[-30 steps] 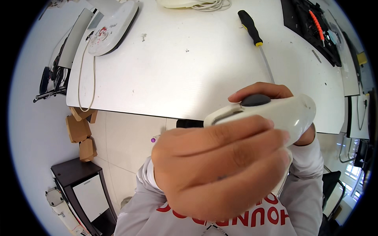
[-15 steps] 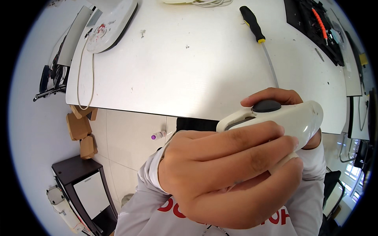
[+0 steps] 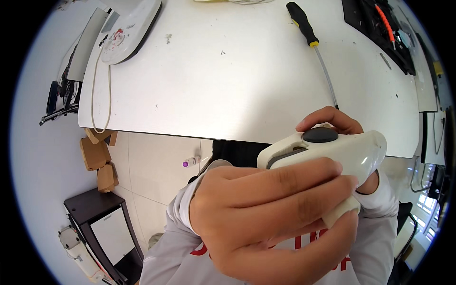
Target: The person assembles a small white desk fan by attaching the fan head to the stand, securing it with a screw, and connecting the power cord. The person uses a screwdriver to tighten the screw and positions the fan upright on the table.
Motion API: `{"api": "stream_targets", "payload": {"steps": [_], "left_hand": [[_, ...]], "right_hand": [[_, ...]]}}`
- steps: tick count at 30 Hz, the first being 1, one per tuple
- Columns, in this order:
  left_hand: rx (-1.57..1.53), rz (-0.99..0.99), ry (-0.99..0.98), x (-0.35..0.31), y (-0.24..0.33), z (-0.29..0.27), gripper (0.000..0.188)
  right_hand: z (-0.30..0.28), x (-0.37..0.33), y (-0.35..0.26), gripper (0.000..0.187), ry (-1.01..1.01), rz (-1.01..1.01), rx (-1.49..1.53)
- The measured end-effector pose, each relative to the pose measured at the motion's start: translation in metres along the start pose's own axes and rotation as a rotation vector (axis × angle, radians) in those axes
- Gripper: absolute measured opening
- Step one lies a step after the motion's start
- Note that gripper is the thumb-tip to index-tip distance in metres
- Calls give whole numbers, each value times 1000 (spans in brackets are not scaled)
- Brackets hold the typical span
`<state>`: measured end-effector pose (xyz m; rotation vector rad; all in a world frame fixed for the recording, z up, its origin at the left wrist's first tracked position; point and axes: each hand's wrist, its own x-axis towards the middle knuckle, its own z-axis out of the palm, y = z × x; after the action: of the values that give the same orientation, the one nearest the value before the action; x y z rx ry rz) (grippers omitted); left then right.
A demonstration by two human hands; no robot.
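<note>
Cream plastic appliance housing, dark grey oval button uppermost; gripped between left hand, near side, and right hand, far side; long axis roughly left to right. Screwdriver: on surface beyond, tip toward right hand, the nearer.

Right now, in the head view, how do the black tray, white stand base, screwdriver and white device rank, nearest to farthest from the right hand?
1. White device: in the right hand.
2. Screwdriver: on the table just beyond.
3. Black tray: upper right.
4. White stand base: upper left.
</note>
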<state>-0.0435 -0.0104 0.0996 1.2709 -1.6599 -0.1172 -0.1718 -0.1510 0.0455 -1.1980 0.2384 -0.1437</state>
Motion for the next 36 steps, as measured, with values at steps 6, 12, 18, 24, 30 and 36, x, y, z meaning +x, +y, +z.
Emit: {"api": "stream_targets", "payload": {"steps": [6, 12, 18, 24, 30, 36], "left_hand": [[14, -123, 4, -3, 11, -2, 43], [0, 144, 194, 7, 4, 4, 33], [2, 582, 416, -3, -28, 23, 32], [-28, 129, 176, -15, 0, 16, 36], [-174, 69, 45, -16, -22, -14, 39], [-60, -46, 578, -16, -44, -2, 22]], "right_hand": [[10, -4, -2, 61, 31, 77, 129], [15, -11, 4, 63, -37, 161, 218], [18, -22, 14, 59, 2, 122, 194], [14, -24, 14, 56, -4, 115, 104], [-3, -17, 0, 35, 216, -328, -488], [3, 3, -36, 22, 532, -251, -876]]}}
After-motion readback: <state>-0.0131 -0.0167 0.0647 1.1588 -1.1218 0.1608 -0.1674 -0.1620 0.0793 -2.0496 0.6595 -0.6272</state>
